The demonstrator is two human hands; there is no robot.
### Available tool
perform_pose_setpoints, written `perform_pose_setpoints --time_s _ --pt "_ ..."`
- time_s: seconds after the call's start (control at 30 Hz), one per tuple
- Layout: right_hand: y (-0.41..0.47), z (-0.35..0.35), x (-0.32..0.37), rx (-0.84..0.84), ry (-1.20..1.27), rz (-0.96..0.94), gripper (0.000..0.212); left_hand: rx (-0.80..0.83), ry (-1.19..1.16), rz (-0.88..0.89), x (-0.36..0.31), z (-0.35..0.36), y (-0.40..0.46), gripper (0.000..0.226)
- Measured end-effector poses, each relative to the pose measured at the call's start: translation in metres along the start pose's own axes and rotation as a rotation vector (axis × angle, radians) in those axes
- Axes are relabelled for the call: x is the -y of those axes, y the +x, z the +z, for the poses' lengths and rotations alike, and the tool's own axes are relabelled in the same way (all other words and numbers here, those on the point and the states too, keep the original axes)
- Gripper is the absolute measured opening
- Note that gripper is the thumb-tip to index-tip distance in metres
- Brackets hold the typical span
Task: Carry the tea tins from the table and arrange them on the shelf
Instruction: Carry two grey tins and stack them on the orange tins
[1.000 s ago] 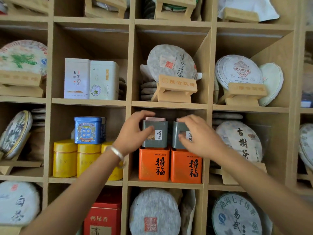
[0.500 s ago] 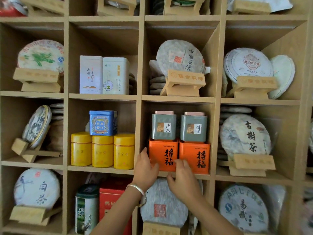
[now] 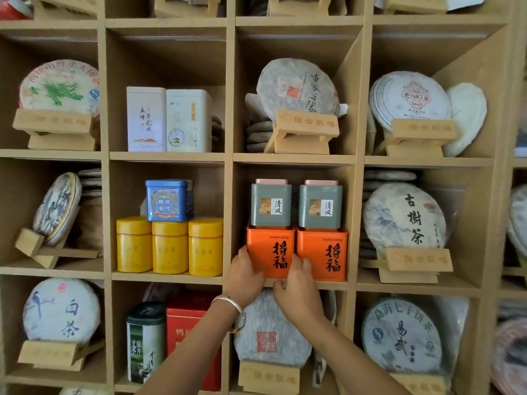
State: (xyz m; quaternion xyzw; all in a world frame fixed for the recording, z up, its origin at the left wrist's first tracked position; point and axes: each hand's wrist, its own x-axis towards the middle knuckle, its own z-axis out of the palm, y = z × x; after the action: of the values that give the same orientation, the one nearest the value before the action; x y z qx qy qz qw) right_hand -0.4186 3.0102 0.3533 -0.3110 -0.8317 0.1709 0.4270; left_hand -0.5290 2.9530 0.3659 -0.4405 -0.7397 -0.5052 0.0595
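Observation:
In the middle compartment of the wooden shelf (image 3: 293, 159), two orange tins stand side by side, the left orange tin (image 3: 271, 246) and the right orange tin (image 3: 323, 258). A grey-green tin with a pink lid sits on each, the left one (image 3: 271, 205) and the right one (image 3: 320, 207). My left hand (image 3: 245, 276), with a silver bracelet on its wrist, presses the left orange tin's lower left side. My right hand (image 3: 296, 292) has fingers on its lower right front, at the gap between the orange tins. Both hands clasp that tin at its base.
To the left, three yellow tins (image 3: 169, 248) carry a blue tin (image 3: 168, 201). Above them stand two white tins (image 3: 168, 119). Wrapped round tea cakes on wooden stands (image 3: 405, 220) fill the neighbouring compartments. A red box (image 3: 194, 332) and a dark green tin (image 3: 145, 343) stand below.
One second ago my hands were on the two grey-green tins. They let go, dropped to the shelf edge, and now rest on the left orange tin's base.

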Motion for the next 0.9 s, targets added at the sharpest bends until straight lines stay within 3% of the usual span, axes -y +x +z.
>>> perform_pose_setpoints --time_s 0.63,0.77,0.9 --pt "-0.004 0.005 0.0 -0.025 -0.066 -0.001 0.056 0.017 -0.021 0.04 0.0 -0.003 0.0 0.054" --pt "0.0 0.004 0.002 -0.027 -0.077 0.003 0.046 0.017 -0.022 -0.008 0.001 -0.003 0.001 0.067" --pt "0.006 0.002 0.006 -0.025 -0.061 0.028 0.032 0.033 -0.034 0.003 0.004 -0.003 0.002 0.057"
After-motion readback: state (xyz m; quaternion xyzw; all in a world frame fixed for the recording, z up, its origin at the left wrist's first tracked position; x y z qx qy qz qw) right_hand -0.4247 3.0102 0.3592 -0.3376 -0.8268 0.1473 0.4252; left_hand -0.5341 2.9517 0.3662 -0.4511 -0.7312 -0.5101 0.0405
